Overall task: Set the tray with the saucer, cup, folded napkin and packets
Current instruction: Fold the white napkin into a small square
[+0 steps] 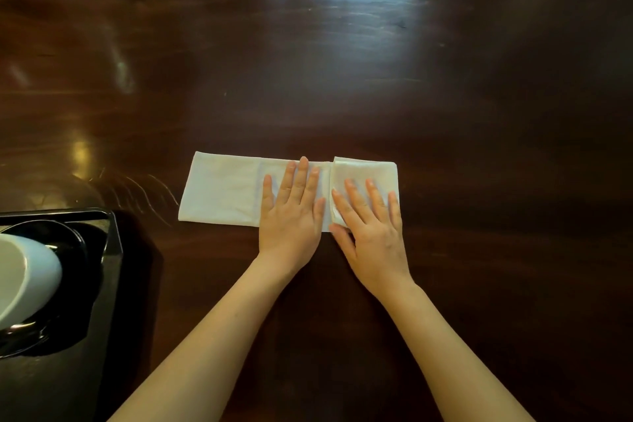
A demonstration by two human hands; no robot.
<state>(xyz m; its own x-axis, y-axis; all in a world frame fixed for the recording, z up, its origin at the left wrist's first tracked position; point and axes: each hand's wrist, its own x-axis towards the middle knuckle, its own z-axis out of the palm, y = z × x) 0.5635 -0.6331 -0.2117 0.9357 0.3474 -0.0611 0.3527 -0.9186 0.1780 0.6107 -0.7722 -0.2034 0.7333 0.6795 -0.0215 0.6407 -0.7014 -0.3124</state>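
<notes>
A white napkin (222, 187) lies as a long strip on the dark wooden table, its right end folded over into a square flap (363, 169). My left hand (291, 216) rests flat on the middle of the strip, fingers spread. My right hand (371, 226) presses flat on the folded flap. At the left edge stands a black tray (114, 233) holding a dark saucer (73, 250) with a white cup (27, 277) on it. No packets are in view.
The polished wooden table (342, 79) stretches far ahead and to the right, with bright reflections at the back. The tray's corner is a hand's width left of the napkin.
</notes>
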